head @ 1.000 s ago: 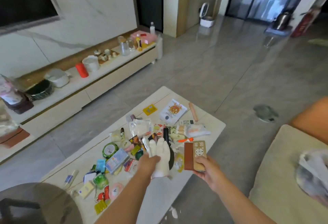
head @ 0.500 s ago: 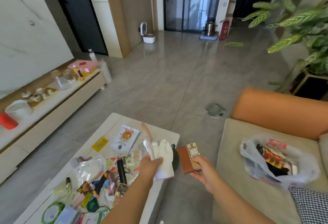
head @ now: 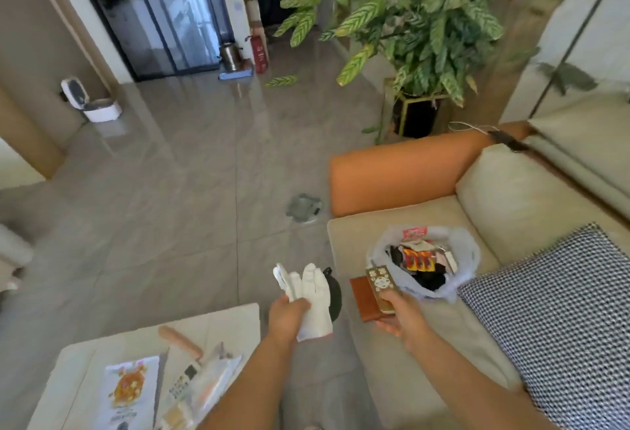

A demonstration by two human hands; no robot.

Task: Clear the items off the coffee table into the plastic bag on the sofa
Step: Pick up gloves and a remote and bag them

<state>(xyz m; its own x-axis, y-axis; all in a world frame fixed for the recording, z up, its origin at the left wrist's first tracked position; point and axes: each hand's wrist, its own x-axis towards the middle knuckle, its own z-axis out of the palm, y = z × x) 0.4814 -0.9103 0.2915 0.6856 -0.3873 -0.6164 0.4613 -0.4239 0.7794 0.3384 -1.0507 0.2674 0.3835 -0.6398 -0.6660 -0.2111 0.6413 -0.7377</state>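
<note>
- The view has swung away from the worktop (head: pixel 218 322) toward the sofa (head: pixel 375 378) within the last second, so the plastic bag (head: pixel 467 252), earlier only half seen at the edge, now sits nearly whole just ahead of the hands; by my reading the load is on its way to the drop.
- Left hand (head: pixel 288 315) grips white gloves (head: pixel 308 296), with a dark object (head: pixel 335 295) behind them, between worktop and sofa.
- Right hand (head: pixel 397 315) holds a gold remote (head: pixel 380 284) and a brown wallet (head: pixel 363 296), beside the bag's mouth.
- The bag lies open on the seat cushion, holding red-and-yellow packets (head: pixel 419 259) and dark items.
- A snack pouch (head: pixel 128 388), a wooden-handled tool (head: pixel 177 341) and a white remote (head: pixel 185 378) remain on the worktop.
</note>
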